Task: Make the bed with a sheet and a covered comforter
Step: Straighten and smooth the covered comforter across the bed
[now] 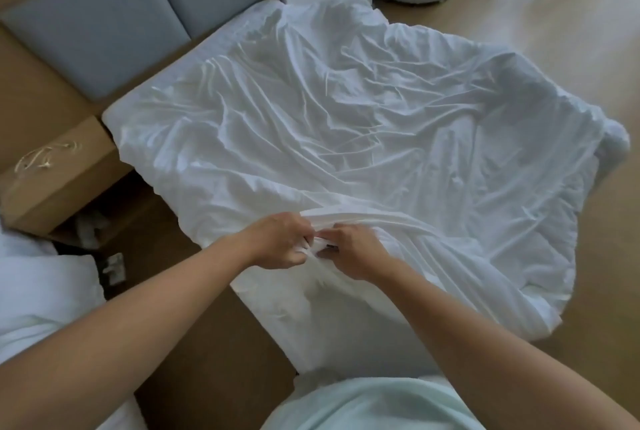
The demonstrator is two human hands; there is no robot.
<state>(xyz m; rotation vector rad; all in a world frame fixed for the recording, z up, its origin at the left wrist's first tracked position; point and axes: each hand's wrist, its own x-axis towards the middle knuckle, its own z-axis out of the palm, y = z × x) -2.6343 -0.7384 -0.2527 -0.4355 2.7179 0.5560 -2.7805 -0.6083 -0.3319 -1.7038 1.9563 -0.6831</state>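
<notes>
Met at near edge of bed (221, 45): left hand (277, 242) & right hand (349, 249), fingers curled, pinching a bunched fold of white sheet (329, 117), prob. hunting the hem to pull it square. Lies crumpled across most of bed, hanging off near & right edges, stopping short of headboard (104, 24) edge.

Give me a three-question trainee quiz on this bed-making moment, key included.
1. True or false: the left hand and the right hand both grip the white bedding.
2. In the head view, the padded headboard lies: A) at upper left; B) at lower right; C) under the hands.
3. Fill in: the white bedding lies ____ (smooth or wrinkled).
Key: 1 true; 2 A; 3 wrinkled.
</notes>
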